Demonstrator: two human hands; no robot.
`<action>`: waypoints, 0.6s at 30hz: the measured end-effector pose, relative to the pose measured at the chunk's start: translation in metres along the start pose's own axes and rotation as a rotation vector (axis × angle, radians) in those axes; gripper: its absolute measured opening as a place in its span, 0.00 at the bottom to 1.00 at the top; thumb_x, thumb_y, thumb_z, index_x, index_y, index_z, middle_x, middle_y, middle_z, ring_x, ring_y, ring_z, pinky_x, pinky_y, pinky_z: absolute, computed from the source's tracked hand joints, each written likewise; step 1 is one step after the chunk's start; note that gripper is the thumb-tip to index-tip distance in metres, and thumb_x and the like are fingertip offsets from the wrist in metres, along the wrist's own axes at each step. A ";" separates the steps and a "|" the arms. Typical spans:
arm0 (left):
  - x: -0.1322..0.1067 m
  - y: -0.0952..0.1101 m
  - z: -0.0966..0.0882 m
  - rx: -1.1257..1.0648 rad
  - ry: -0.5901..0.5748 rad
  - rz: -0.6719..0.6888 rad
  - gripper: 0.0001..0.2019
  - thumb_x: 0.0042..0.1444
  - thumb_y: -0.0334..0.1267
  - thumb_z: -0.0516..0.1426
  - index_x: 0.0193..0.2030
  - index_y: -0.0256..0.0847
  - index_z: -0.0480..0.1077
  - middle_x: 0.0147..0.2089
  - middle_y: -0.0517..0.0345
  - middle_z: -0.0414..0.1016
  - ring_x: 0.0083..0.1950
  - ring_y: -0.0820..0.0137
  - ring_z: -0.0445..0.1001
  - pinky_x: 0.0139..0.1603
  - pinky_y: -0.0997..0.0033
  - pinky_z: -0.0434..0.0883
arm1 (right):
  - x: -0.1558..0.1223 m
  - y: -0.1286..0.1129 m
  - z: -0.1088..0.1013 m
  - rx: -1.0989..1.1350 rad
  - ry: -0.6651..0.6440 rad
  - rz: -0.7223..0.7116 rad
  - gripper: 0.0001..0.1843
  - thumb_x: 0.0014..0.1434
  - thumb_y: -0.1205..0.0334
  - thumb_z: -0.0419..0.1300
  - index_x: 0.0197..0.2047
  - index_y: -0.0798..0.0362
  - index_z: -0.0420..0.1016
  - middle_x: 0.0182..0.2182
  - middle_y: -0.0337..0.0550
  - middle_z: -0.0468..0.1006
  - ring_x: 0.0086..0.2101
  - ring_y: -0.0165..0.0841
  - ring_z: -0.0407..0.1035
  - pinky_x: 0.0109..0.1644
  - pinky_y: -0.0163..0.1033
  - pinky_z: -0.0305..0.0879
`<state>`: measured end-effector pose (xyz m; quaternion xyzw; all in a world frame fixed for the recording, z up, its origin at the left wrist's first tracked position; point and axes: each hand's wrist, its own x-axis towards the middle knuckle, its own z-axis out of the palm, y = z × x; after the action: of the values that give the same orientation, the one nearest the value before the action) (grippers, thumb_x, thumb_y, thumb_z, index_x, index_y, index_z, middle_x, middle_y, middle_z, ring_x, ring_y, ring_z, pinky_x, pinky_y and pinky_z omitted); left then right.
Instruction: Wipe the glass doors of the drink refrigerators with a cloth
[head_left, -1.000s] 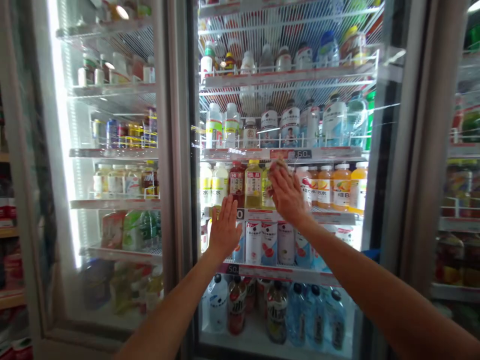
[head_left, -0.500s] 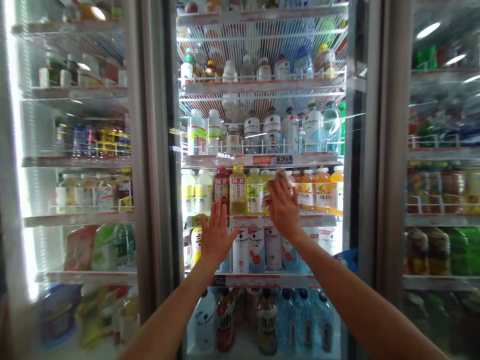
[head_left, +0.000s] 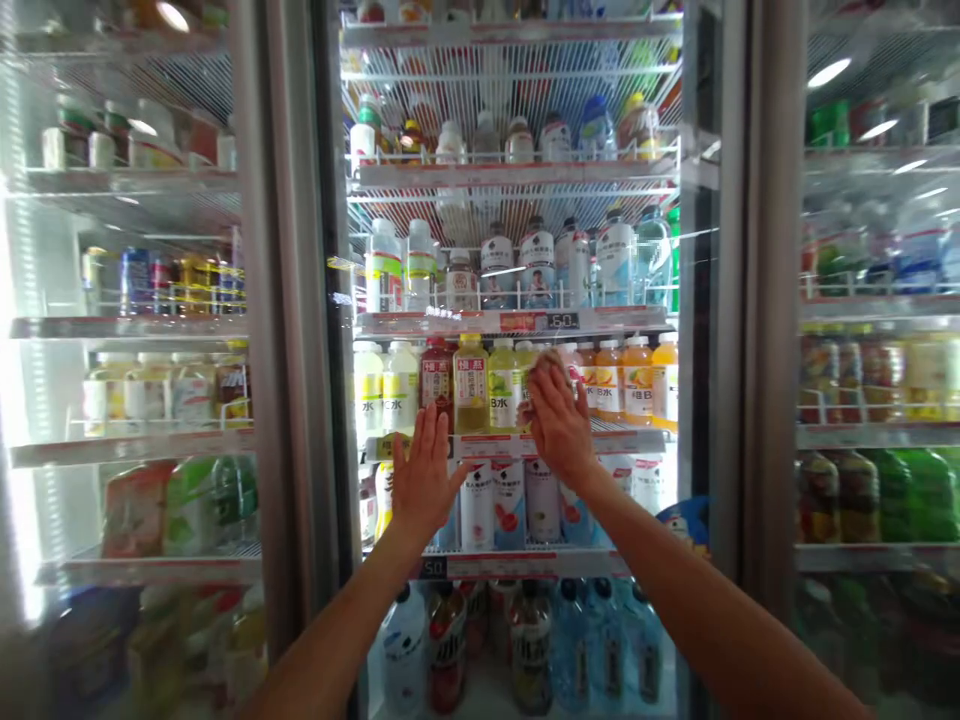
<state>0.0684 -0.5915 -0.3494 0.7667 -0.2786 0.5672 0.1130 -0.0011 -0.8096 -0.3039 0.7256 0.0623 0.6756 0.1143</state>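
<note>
My left hand (head_left: 426, 482) lies flat with fingers spread against the glass door of a drinks fridge, in front of the shelf edge below the red and yellow bottles. Higher and to the right, my right hand (head_left: 561, 428) presses a crumpled brownish cloth (head_left: 552, 360) to the same glass. Part of the cloth is hidden under the fingers. Behind the glass, a yellow-capped bottle (head_left: 471, 385) and an orange drink bottle (head_left: 638, 382) stand in a row on the middle shelf.
Metal door frames (head_left: 289, 300) run upright on both sides of this door. More glass-fronted shelves stand left and right, with green bottles (head_left: 932, 497) on the right. Blue water bottles (head_left: 609, 640) stand on the bottom level. Light reflections show on the glass.
My right hand and the cloth have shifted slightly left and tilted left on the glass. The left hand stays flat in nearly the same place. The view has moved a little.
</note>
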 end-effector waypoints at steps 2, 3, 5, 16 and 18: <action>0.000 -0.002 -0.002 -0.003 -0.012 0.015 0.38 0.61 0.51 0.47 0.68 0.37 0.29 0.68 0.41 0.46 0.69 0.56 0.48 0.64 0.42 0.46 | -0.006 0.002 -0.002 0.007 -0.030 -0.028 0.31 0.60 0.65 0.45 0.66 0.45 0.47 0.61 0.41 0.61 0.63 0.34 0.48 0.67 0.51 0.38; 0.000 -0.003 -0.002 -0.004 -0.020 0.018 0.38 0.60 0.50 0.47 0.68 0.38 0.29 0.68 0.42 0.46 0.69 0.56 0.48 0.65 0.42 0.46 | -0.010 0.013 -0.007 -0.011 -0.013 0.027 0.31 0.60 0.65 0.45 0.66 0.46 0.47 0.62 0.43 0.60 0.63 0.35 0.49 0.67 0.52 0.37; 0.000 -0.003 -0.003 -0.003 -0.033 0.015 0.38 0.60 0.50 0.48 0.68 0.37 0.30 0.69 0.42 0.46 0.69 0.57 0.48 0.65 0.42 0.45 | -0.016 0.047 -0.018 -0.083 0.078 0.249 0.30 0.60 0.63 0.44 0.66 0.49 0.49 0.62 0.49 0.58 0.63 0.40 0.49 0.64 0.57 0.39; 0.002 -0.005 -0.005 -0.009 -0.047 -0.008 0.40 0.58 0.51 0.51 0.69 0.37 0.32 0.69 0.41 0.44 0.69 0.56 0.45 0.65 0.41 0.43 | -0.012 0.021 -0.015 -0.039 -0.046 -0.023 0.29 0.60 0.64 0.44 0.65 0.47 0.52 0.61 0.43 0.61 0.63 0.35 0.49 0.66 0.52 0.42; 0.003 -0.010 -0.005 0.005 -0.041 -0.044 0.41 0.57 0.51 0.52 0.69 0.36 0.34 0.69 0.40 0.44 0.70 0.56 0.43 0.66 0.42 0.44 | -0.008 0.044 -0.023 -0.081 0.023 0.155 0.28 0.59 0.64 0.44 0.64 0.51 0.55 0.61 0.48 0.60 0.62 0.39 0.50 0.64 0.57 0.43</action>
<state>0.0708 -0.5818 -0.3432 0.7843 -0.2626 0.5495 0.1179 -0.0276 -0.8522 -0.2987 0.7153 -0.0200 0.6926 0.0903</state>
